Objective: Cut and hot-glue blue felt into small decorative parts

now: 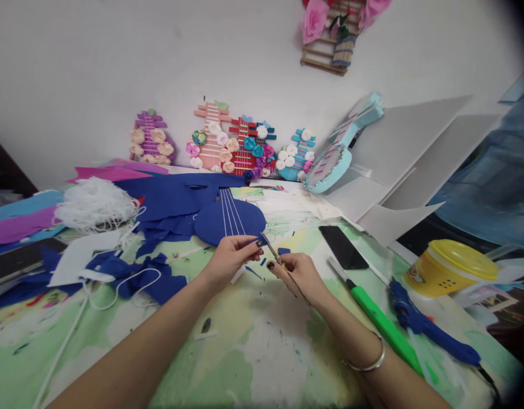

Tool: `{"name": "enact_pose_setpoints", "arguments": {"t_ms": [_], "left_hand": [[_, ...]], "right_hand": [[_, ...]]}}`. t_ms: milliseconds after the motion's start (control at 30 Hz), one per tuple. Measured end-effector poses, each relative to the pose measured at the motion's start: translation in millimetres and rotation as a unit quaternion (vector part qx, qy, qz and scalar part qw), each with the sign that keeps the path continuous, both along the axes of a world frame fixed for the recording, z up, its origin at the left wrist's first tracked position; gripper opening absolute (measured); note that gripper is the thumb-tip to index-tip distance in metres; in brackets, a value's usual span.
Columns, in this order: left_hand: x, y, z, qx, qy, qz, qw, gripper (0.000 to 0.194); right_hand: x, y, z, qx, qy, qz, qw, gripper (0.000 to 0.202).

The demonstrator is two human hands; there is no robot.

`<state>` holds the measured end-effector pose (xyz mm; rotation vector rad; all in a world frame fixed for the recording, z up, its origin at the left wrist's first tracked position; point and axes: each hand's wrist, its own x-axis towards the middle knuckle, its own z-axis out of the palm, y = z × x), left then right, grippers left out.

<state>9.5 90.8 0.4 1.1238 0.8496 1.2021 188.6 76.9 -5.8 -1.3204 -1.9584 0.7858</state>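
My left hand (pixel 238 253) pinches a small blue strip (pixel 262 241), its thumb and forefinger closed together. In my right hand (pixel 302 275) is a pair of scissors (pixel 275 255), with the blades pointing up and left to the strip. Whether the blades touch the strip is hard to make out. Just behind my left hand lies a blue guitar-shaped piece (pixel 211 218) with white strings along its middle. Small blue scraps (pixel 283 250) are scattered on the table around both hands.
To the right lie a black phone (pixel 344 247), a green-handled cutter (pixel 385 324), a blue glue gun (pixel 432 329) and a yellow tub (pixel 452 270). White yarn (pixel 95 204) and blue fabric scraps (pixel 159 278) lie left. Flower-decorated guitar crafts (pixel 211 139) stand along the wall.
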Motion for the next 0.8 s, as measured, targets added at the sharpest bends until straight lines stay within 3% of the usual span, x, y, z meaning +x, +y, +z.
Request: {"name": "enact_pose_setpoints", "arguments": {"t_ms": [500, 800], "left_hand": [[0.1, 0.7, 0.9, 0.001, -0.013, 0.001, 1.000, 0.021], [-2.2, 1.6, -5.0, 0.026, 0.009, 0.009, 1.000, 0.028]], "right_hand": [[-1.1, 0.8, 4.1, 0.023, -0.025, -0.009, 0.999, 0.057], [3.7, 5.1, -0.9, 0.045, 0.038, -0.098, 0.994, 0.051]]}}
